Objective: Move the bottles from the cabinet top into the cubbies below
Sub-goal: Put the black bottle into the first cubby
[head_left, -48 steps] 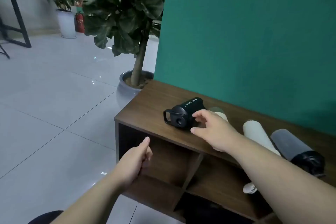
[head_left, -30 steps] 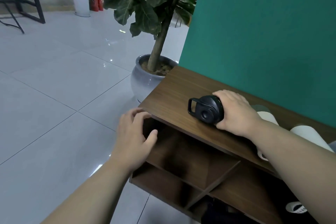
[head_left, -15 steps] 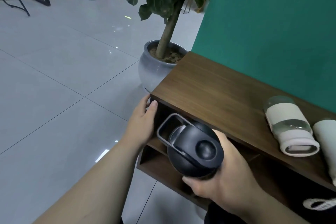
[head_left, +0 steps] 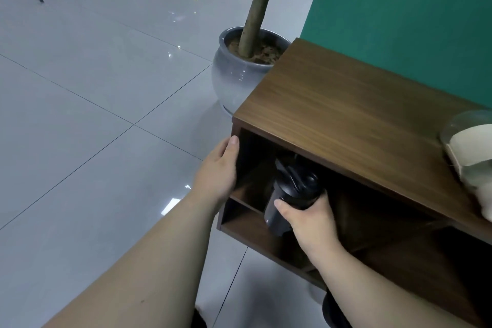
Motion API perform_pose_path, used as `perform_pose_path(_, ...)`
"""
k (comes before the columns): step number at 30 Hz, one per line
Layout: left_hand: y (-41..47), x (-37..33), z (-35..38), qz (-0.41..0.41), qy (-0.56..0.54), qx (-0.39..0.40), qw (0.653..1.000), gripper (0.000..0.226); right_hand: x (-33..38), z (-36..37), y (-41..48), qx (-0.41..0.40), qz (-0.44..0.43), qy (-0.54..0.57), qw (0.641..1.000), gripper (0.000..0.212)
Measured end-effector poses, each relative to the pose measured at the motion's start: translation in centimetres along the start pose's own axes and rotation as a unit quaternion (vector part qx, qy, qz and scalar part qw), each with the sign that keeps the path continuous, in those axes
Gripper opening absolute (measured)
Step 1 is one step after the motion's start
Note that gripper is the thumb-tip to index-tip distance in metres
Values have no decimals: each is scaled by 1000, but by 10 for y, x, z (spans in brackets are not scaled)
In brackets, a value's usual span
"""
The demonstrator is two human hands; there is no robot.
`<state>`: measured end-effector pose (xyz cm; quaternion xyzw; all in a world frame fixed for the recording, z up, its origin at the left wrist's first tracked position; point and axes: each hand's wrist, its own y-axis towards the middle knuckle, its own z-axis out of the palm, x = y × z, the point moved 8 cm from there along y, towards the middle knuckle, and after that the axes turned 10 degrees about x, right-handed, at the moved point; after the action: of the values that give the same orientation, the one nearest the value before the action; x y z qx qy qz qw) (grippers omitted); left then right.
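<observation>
A black bottle with a loop handle on its lid is tilted lid-first into the upper left cubby of the dark wooden cabinet. My right hand grips its body from below. My left hand rests flat against the cabinet's left side panel, thumb at the front edge, holding nothing. A cream and clear glass bottle lies on the cabinet top at the far right, partly cut off by the frame.
A grey ceramic pot with a tall plant stands on the floor just beyond the cabinet's left end. A green wall runs behind the cabinet. Glossy grey floor tiles stretch to the left. A lower cubby sits under the upper one.
My right hand took the black bottle off the cabinet top, brought it down and pushed it lid-first into the upper left cubby. My left hand settled on the cabinet's side panel.
</observation>
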<state>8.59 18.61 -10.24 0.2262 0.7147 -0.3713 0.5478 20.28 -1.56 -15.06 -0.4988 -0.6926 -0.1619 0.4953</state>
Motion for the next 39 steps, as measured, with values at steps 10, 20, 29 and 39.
perform_pose_path(10, 19, 25, -1, -60, 57, -14, 996, 67, -12, 29, 34, -102, 37, 44, 993, 97)
perform_pose_path(20, 19, 26, 0, -44, 37, -28, 998, 55, -4, 62, 39, -101, 72, 13, 992, 103)
perform_pose_path(29, 18, 25, 2, -30, 29, -35, 999, 54, -8, 65, 35, -71, 70, -2, 995, 113)
perform_pose_path(39, 4, 18, 14, -30, 97, 22, 995, 52, -24, 45, 3, 95, 130, -65, 985, 109)
